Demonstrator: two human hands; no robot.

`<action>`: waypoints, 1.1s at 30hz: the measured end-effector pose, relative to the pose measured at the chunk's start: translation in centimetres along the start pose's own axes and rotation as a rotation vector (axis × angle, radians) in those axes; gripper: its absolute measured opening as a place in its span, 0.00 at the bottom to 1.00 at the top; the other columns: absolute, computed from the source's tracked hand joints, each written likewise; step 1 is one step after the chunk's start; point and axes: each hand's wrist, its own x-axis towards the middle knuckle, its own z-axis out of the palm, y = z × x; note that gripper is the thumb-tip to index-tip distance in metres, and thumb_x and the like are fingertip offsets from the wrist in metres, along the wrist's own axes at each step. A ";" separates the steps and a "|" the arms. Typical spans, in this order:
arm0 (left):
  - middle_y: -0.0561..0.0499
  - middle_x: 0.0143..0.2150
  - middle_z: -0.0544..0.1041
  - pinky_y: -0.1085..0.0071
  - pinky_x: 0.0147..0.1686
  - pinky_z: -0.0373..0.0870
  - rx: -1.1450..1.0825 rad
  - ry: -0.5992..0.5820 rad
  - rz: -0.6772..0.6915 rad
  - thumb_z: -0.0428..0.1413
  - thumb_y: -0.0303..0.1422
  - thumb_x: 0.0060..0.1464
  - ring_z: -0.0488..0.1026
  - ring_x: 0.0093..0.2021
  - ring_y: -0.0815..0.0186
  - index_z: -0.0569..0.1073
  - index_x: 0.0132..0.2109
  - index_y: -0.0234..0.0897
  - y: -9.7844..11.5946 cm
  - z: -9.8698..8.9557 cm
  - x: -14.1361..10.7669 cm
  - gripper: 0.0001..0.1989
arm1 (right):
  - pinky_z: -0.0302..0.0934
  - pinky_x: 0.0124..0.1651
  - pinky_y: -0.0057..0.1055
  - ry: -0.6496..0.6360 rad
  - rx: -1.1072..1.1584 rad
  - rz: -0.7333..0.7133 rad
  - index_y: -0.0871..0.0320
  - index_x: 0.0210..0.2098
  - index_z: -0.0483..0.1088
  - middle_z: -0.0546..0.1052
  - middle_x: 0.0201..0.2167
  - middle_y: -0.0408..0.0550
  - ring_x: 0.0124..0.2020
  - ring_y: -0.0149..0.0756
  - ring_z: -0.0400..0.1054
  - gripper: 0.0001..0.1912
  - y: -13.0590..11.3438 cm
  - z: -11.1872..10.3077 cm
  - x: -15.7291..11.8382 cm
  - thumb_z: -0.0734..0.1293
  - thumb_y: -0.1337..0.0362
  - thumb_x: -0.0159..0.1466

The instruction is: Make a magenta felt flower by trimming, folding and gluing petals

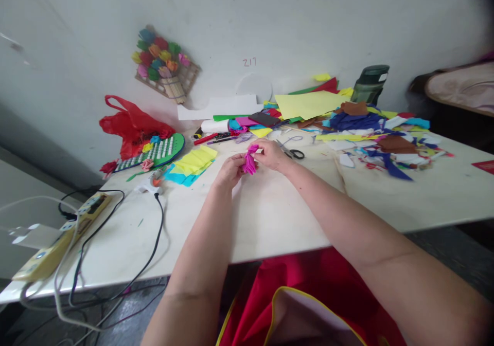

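The left hand [232, 169] pinches gathered magenta crepe paper [249, 161] from its nine-o'clock side, the right hand [271, 155] from three o'clock; it sits between them over the white table [276, 222]. From the paper, black-handled scissors [290, 152] lie near, at three o'clock, yellow paper sheets [195, 161] at nine, a green water bottle [368, 88] well apart at two.

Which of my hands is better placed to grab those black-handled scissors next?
Probably your right hand, closer to the black-handled scissors. Your left hand is farther away, though both hold the crinkled pink paper-like piece.
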 end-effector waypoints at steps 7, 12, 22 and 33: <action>0.51 0.22 0.73 0.73 0.27 0.69 -0.010 0.011 -0.017 0.55 0.23 0.40 0.72 0.22 0.69 0.71 0.30 0.31 0.1 0.2 -0.1 0.05 | 0.64 0.44 0.34 -0.003 -0.034 -0.097 0.59 0.32 0.73 0.75 0.42 0.53 0.41 0.38 0.69 0.08 -0.2 -0.1 -0.1 0.64 0.72 0.53; 0.50 0.24 0.75 0.73 0.27 0.70 0.023 0.045 0.011 0.56 0.25 0.40 0.71 0.22 0.69 0.72 0.32 0.31 0.2 0.0 -0.1 0.07 | 0.64 0.48 0.36 0.029 0.096 -0.016 0.60 0.34 0.74 0.77 0.40 0.52 0.44 0.38 0.70 0.08 0.3 0.3 -0.1 0.64 0.71 0.56; 0.52 0.20 0.74 0.69 0.31 0.72 0.127 0.214 0.090 0.62 0.29 0.37 0.73 0.22 0.68 0.72 0.31 0.32 0.2 -0.3 -0.3 0.10 | 0.65 0.42 0.34 0.014 0.047 0.234 0.61 0.36 0.74 0.79 0.38 0.51 0.34 0.34 0.72 0.10 1.6 0.3 -0.4 0.68 0.71 0.53; 0.49 0.21 0.75 0.71 0.25 0.69 0.286 0.311 0.149 0.60 0.27 0.39 0.72 0.20 0.67 0.73 0.30 0.32 0.1 0.0 0.2 0.06 | 0.61 0.33 0.27 -0.031 0.214 0.245 0.60 0.32 0.74 0.77 0.27 0.43 0.28 0.30 0.67 0.07 0.2 0.4 -0.6 0.68 0.63 0.56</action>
